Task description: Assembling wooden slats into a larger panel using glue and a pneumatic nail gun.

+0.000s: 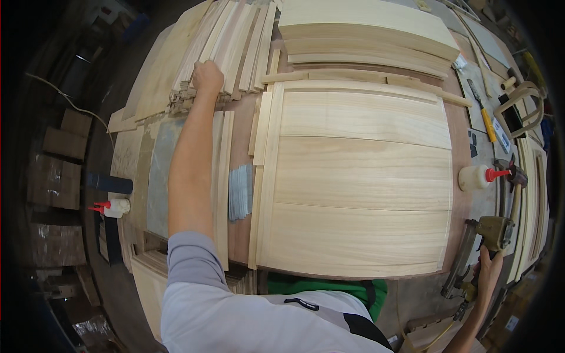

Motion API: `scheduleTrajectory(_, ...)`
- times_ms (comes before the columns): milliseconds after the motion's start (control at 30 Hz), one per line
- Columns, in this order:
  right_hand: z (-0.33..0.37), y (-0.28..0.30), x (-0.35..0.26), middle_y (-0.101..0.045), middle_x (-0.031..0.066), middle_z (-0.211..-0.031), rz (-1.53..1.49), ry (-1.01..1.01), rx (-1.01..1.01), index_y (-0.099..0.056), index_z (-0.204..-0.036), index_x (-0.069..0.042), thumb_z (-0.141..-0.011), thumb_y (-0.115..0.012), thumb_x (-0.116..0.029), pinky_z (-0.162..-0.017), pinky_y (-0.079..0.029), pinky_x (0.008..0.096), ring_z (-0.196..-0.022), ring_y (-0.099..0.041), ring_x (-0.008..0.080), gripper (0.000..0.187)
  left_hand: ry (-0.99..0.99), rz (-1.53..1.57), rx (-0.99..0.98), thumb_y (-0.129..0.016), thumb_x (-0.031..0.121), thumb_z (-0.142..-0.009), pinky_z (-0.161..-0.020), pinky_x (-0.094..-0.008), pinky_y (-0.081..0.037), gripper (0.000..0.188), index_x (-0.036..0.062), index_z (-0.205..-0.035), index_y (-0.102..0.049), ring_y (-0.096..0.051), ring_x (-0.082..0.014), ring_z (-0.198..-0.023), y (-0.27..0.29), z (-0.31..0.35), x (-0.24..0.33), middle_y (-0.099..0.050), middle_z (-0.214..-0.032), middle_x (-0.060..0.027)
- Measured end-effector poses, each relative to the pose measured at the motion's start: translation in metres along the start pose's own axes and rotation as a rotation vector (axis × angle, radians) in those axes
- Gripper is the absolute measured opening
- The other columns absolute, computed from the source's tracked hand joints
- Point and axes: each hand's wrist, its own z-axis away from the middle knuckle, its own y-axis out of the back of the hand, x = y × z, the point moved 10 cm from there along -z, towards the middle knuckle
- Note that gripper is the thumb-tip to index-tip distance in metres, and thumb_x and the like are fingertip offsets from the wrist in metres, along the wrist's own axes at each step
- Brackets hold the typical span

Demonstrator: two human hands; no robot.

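Note:
My left hand (209,76) reaches far forward, its fingers closed at the near ends of a pile of thin wooden strips (235,44). It grips a strip there, though the fingertips are partly hidden. Low on the right, my right hand (488,267) is wrapped round the handle of a nail gun (494,232), which has a hose at its lower end. Between my arms lies a pale wooden panel (359,173) made of several boards. Narrow strips (272,153) run along its left side, and others (353,76) along its far edge.
Stacked boards (365,35) stand beyond the panel. Grey nail strips (240,191) lie to its left. A glue bottle (474,177) with a red tip, a hammer (517,176) and a yellow-handled tool (487,120) sit at right. Another glue bottle (118,207) stands at far left.

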Motion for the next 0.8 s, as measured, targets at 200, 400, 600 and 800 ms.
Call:
scheduleTrajectory(200, 0.001, -0.001, -0.008, -0.048, 0.0026, -0.068, 0.047, 0.025, 0.000, -0.050, -0.091, 0.000, -0.090, -0.061, -0.024, -0.042, -0.037, 0.0281, -0.047, -0.046, 0.0106, 0.027, 0.063, 0.160, -0.006, -0.056, 0.014, -0.083, -0.083, -0.0457, -0.053, 0.033, -0.0071, -0.108, -0.058, -0.067, -0.0357, -0.095, 0.006, -0.003, -0.019, -0.065, -0.103, -0.0248)
scheduleTrajectory(400, 0.006, -0.005, -0.016, -0.049, 0.0031, -0.066, 0.006, 0.036, -0.026, -0.050, -0.089, 0.001, -0.089, -0.061, -0.024, -0.042, -0.039, 0.0281, -0.046, -0.048, 0.0108, 0.027, 0.290, 1.149, -0.089, -0.050, 0.013, -0.085, -0.066, -0.0294, -0.054, 0.034, -0.0077, -0.111, -0.056, -0.069, -0.0209, -0.070, 0.001, 0.051, -0.039, -0.068, -0.097, -0.0168)
scheduleTrajectory(600, 0.004, -0.003, -0.014, -0.050, 0.0034, -0.066, -0.004, 0.041, -0.061, -0.051, -0.089, 0.000, -0.088, -0.061, -0.024, -0.042, -0.040, 0.0278, -0.047, -0.049, 0.0107, 0.027, 0.299, 1.614, -0.344, -0.044, 0.005, -0.091, -0.074, -0.0286, -0.053, 0.039, -0.0062, -0.127, -0.051, -0.064, -0.0174, -0.085, 0.008, 0.164, -0.025, -0.064, -0.106, -0.0133)
scheduleTrajectory(800, -0.002, -0.006, -0.001, -0.050, 0.0027, -0.067, -0.021, 0.038, -0.098, -0.052, -0.090, 0.000, -0.089, -0.061, -0.024, -0.042, -0.041, 0.0273, -0.047, -0.050, 0.0104, 0.026, 0.289, 1.112, -0.330, -0.046, 0.008, -0.096, -0.085, -0.0299, -0.048, 0.037, -0.0037, -0.130, -0.052, -0.060, -0.0161, -0.098, 0.073, 0.317, -0.016, -0.061, -0.112, -0.0119)
